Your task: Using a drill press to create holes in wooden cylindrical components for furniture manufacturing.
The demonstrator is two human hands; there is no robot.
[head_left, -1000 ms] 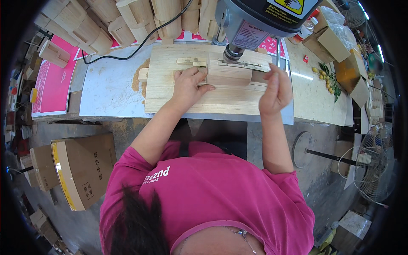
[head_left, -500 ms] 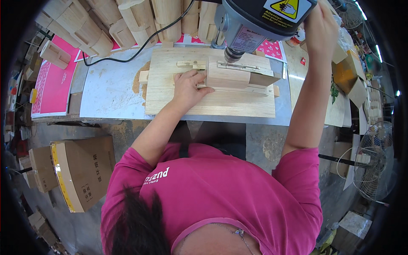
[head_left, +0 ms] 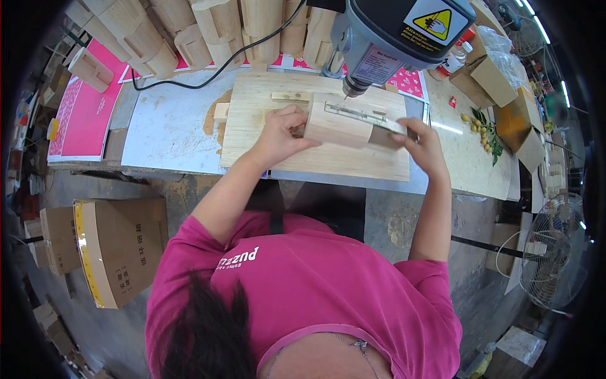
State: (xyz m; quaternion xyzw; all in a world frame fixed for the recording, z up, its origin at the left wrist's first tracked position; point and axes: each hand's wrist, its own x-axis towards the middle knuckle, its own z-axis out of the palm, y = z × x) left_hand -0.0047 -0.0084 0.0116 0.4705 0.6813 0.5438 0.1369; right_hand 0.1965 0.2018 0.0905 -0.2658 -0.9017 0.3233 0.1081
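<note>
A pale rounded wooden block (head_left: pixel 334 131), with a slotted strip (head_left: pixel 356 112) along its top, is tilted above a wooden base board (head_left: pixel 271 163). My left hand (head_left: pixel 283 136) grips its left end, thumb along the near side. At the other end, my right hand (head_left: pixel 424 146) pinches the strip and the flat grey-brown piece (head_left: pixel 382 138) that sticks out of the block. Just behind the block hangs a drill press head (head_left: pixel 398 41), its chuck and thin bit (head_left: pixel 355 87) pointing down, apart from the wood. The fingertips behind the block are partly hidden.
Several rounded wooden blocks (head_left: pixel 221 31) stand stacked at the back left, and one (head_left: pixel 90 69) lies on a pink sheet. A black cable (head_left: pixel 208 82) crosses the table. Yellow fruit with leaves (head_left: pixel 485 134), cartons (head_left: pixel 499 82) and a fan (head_left: pixel 552 252) are to the right.
My right hand has come down from the side of the drill press onto the block's right end. The block has turned slightly, its right end nearer me. My left hand keeps its hold.
</note>
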